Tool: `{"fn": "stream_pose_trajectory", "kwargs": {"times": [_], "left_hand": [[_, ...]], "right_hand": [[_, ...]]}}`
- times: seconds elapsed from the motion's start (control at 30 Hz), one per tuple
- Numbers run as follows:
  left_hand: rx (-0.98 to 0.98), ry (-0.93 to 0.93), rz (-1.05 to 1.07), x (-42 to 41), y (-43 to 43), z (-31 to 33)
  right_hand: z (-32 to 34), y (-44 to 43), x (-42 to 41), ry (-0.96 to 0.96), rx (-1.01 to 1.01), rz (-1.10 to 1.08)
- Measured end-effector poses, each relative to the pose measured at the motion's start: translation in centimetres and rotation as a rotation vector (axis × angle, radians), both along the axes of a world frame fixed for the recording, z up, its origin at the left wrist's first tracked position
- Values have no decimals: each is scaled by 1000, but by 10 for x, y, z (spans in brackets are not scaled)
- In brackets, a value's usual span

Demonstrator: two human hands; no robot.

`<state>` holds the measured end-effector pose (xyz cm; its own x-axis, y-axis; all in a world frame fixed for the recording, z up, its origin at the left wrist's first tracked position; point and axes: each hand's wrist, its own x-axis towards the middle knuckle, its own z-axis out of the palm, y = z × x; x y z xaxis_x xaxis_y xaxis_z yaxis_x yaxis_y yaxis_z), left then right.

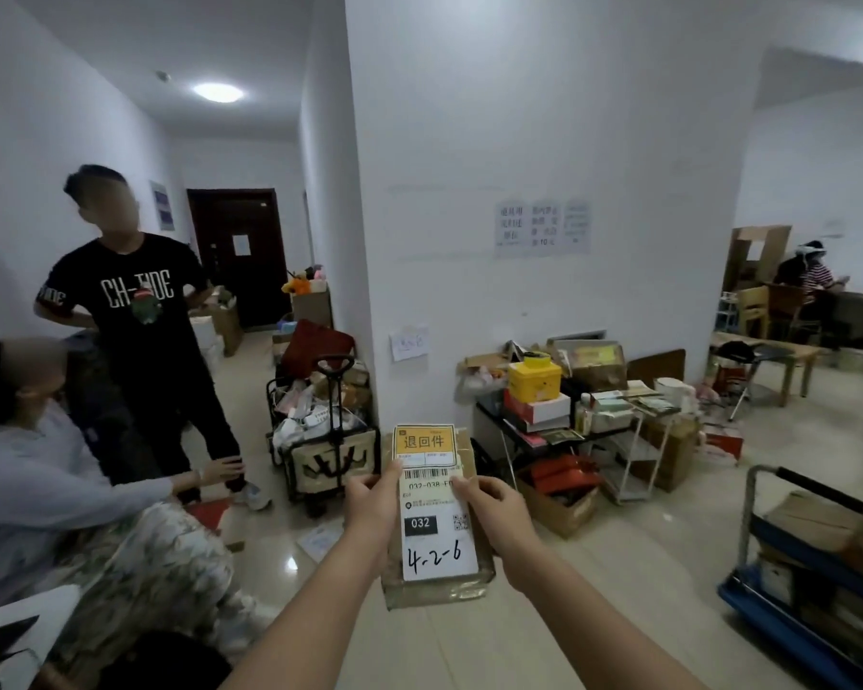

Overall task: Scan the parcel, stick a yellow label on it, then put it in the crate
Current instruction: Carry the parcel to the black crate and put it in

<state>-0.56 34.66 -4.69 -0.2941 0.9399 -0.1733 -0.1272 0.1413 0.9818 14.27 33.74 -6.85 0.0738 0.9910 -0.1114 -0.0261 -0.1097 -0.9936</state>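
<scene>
I hold a brown cardboard parcel (pixel 437 592) upright in front of me with both hands. A white shipping label (pixel 434 540) with a barcode, "032" and handwritten "4-2-6" covers its front. Above that sits a yellow label (pixel 423 443) with black characters, at the parcel's top edge. My left hand (pixel 372 505) grips the parcel's left side, thumb near the lower edge of the yellow label. My right hand (pixel 494 510) grips the right side, fingers on the white label. No scanner is in view, and I cannot tell which container is the crate.
A person in a black T-shirt (pixel 135 316) stands at left and another sits (pixel 46 470) at near left. A loaded folding wagon (pixel 327 440) stands ahead by the wall. A cluttered low table (pixel 569 410) is at right, a blue trolley with boxes (pixel 813 570) at far right.
</scene>
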Motion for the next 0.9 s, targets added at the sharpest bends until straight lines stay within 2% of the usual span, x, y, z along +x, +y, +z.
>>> {"fn": "stream_pose_trajectory", "kwargs": {"times": [0.23,0.43,0.6,0.9], "left_hand": [[8,-47,-30,101,80,2],[6,6,-39,156,144,6],[-11,52,-22,173,188,3],[-23,9,14,176,283,-6]], "right_hand": [[-2,79,98,19,43,-41],[1,139,159,-11,37,-35],[-1,175,178,-5,31,-5],[-10,273,180,8,8,36]]}}
